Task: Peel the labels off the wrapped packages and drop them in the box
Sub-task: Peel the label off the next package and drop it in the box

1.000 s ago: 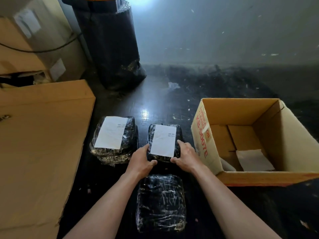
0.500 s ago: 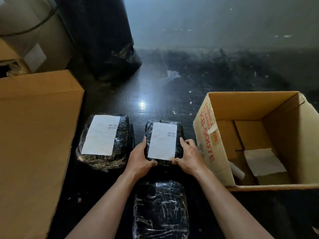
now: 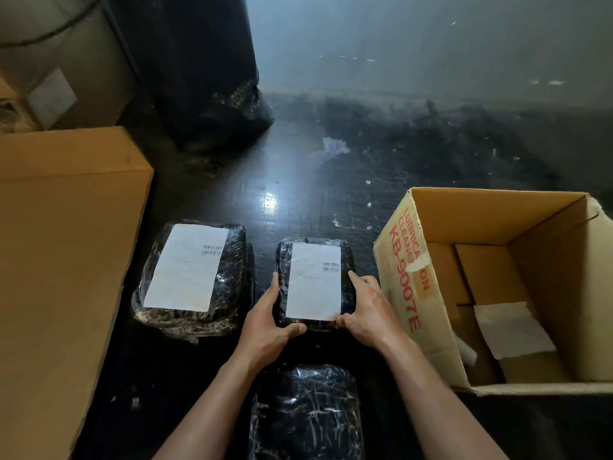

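Observation:
A small black plastic-wrapped package lies on the dark floor with a white label on top. My left hand grips its near left edge, thumb under the front. My right hand holds its right side, with the thumb at the label's near right corner. A larger wrapped package with its own white label lies to the left. Closest to me lies a third wrapped package showing no label. An open cardboard box stands at the right, with a peeled label inside.
A big closed cardboard box fills the left side. A black bagged bin stands at the back, with more cartons in the far left corner. The dark floor runs back to a grey wall.
The view has tipped down and closer. Both hands have slid a little further along the small package's sides, and my right thumb has come to the label's near right corner.

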Demonstrator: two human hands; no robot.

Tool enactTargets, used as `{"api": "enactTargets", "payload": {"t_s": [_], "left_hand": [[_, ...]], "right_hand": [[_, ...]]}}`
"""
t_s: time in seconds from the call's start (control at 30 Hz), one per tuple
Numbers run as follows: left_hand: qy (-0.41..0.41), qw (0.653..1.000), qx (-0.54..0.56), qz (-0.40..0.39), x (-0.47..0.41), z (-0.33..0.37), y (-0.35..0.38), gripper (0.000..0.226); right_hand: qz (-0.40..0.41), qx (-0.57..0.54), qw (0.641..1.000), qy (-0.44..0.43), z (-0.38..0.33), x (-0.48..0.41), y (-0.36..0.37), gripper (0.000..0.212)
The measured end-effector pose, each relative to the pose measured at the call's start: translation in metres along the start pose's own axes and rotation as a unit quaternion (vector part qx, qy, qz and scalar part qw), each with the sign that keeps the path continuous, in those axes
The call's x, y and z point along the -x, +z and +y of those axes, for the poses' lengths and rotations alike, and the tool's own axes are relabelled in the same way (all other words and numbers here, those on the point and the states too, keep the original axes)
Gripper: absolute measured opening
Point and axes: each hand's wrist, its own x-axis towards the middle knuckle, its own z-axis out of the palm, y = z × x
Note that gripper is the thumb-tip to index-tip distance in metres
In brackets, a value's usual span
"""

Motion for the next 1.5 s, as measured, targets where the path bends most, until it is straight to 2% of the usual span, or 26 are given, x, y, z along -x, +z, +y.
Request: {"api": "enactTargets", "payload": {"t_s": [0.13,0.27,0.33,0.47,0.63,0.8,1.03,1.33,1.5], "left_hand": [[0.004,1.000,0.023,-0.001,-0.006,-0.003,0.000,0.127],[0.006,1.000,0.028,0.000,-0.009,-0.004,0.002,0.129],[0.007,1.000,0.030,-0.005,-0.009,-0.004,0.004,0.128],[0.005,0.999,0.036,-0.008,-0.008,-0.004,0.009,0.125],[-0.001,0.998,0.060,-0.011,-0.010,-0.008,0.011,0.124],[-0.003,0.997,0.076,-0.014,-0.012,-0.009,0.011,0.127],[0.000,0.996,0.090,0.018,-0.008,-0.009,0.015,0.128],[-0.011,0.998,0.054,0.028,-0.009,-0.009,0.016,0.126],[0.007,0.999,0.020,0.024,-0.008,-0.004,0.015,0.125]], "right_hand": [[0.000,-0.004,1.000,0.020,-0.007,-0.005,0.000,0.078],[0.098,0.007,0.995,0.003,-0.019,-0.022,0.002,0.061],[0.117,0.029,0.992,-0.026,-0.027,-0.036,0.001,0.056],[0.072,0.082,0.992,-0.062,-0.037,-0.066,-0.003,0.052],[0.086,0.121,0.986,-0.081,-0.043,-0.080,-0.007,0.024],[0.079,0.099,0.987,-0.098,-0.055,-0.090,-0.007,0.024],[0.119,0.041,0.988,-0.088,-0.055,-0.096,-0.007,0.007],[0.163,0.021,0.977,-0.136,-0.054,-0.088,0.003,0.011],[0.154,0.041,0.977,-0.144,-0.055,-0.088,0.003,0.009]]}}
